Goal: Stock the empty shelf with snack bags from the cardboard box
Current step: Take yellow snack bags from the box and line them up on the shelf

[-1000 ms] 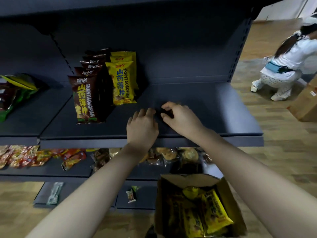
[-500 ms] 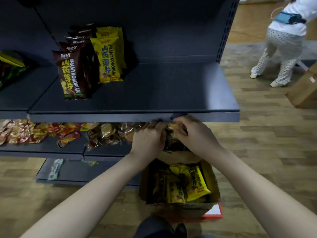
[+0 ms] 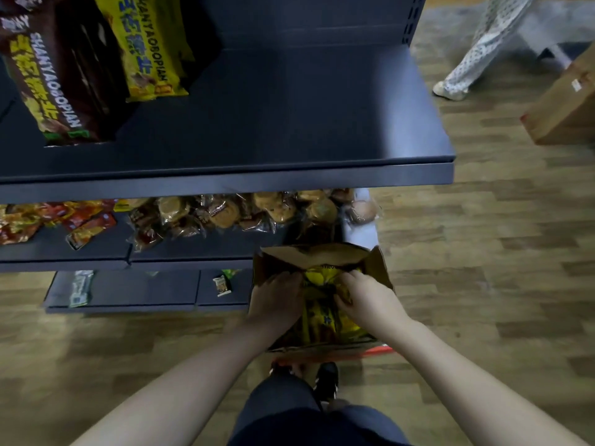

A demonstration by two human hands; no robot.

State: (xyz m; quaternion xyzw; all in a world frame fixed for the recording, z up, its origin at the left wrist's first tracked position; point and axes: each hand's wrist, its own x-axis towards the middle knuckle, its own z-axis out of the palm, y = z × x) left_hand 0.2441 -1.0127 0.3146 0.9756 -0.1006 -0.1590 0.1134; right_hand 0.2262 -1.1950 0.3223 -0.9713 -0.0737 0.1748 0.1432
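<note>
both hands have dropped from the shelf edge into the cardboard box (image 3: 370, 262) on the floor since the earlier frame.

left hand (image 3: 277, 300) and right hand (image 3: 363, 300) sit on either side of the yellow snack bags (image 3: 322, 313), which stand packed in the box with their long sides running toward the person. the right fingers curl onto a bag top; the left fingertips are buried, so its grip can't be told. both are equally near. the bare stretch of upper shelf (image 3: 289, 123) lies up and ahead, right of the bags already standing there (image 3: 145, 53). everything is motion-blurred.
</note>
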